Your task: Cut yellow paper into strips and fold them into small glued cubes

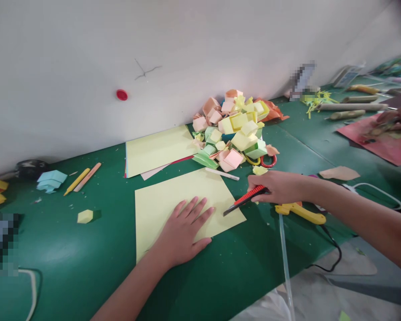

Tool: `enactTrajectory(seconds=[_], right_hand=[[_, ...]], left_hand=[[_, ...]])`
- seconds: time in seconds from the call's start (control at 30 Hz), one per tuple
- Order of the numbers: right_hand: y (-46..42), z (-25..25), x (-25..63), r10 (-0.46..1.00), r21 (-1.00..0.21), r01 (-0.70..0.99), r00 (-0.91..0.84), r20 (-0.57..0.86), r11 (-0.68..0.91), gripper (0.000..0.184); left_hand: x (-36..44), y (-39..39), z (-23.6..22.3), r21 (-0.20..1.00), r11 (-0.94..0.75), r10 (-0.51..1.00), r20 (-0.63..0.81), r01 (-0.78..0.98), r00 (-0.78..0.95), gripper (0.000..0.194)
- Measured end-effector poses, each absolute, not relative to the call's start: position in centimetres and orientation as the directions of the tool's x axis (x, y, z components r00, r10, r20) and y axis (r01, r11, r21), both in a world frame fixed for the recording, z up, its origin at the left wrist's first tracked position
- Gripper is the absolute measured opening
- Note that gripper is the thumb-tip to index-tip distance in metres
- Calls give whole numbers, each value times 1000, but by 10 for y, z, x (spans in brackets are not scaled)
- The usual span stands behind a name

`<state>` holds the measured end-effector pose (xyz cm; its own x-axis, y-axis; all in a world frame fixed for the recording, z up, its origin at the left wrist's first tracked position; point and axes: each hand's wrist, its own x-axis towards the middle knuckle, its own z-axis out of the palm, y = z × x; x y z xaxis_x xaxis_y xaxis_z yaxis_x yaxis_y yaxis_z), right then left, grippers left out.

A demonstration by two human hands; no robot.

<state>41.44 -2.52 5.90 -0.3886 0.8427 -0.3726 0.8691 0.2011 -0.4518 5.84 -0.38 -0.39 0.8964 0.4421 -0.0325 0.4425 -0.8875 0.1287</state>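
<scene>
A pale yellow sheet of paper (167, 196) lies on the green table in front of me. My left hand (183, 234) rests flat on it with the fingers spread. My right hand (270, 187) is closed around a red and black utility knife (250, 195), whose tip points down and left over the sheet's right part. Whether the tip touches the paper, I cannot tell. Just beyond the sheet's far edge lies a thin white stick (222, 174). Below my right wrist sits a yellow glue gun (300, 213) with a clear glue stick (285, 263) reaching past the table edge.
A heap of folded paper shapes (237, 129) stands against the wall, with scissors (269, 160) beside it. Stacked coloured sheets (160, 151) lie at the back. Two markers (83, 179) and a blue paper piece (51, 180) are leftward. Another person's hand (389, 122) works at far right.
</scene>
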Motion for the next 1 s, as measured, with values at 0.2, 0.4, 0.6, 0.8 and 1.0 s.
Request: enactTrajectory(seconds=[0.2,0.4,0.6,0.8,1.0], right_hand=[[-26,54,418,847,-464,861,-396,-355,208,28],[-30,54,419,862,-440,875,-370,-347,199,28],[-33,58,419,867,-440,882,-347,-357,172,26],[-32,60,418,866,-427,886,-348,-360,179,23],[-33,58,423,870,-435,886,-338,-359,164,26]], left_hand=[[58,-4,-4,125,-889,440,-37,441,897,71],[58,-4,-4,124,-886,444,-49,446,895,70],[58,-4,-4,128,-888,440,-36,441,897,70],[58,-4,-4,124,-889,441,-34,441,897,69],[58,-4,-4,126,-887,442,-48,445,896,70]])
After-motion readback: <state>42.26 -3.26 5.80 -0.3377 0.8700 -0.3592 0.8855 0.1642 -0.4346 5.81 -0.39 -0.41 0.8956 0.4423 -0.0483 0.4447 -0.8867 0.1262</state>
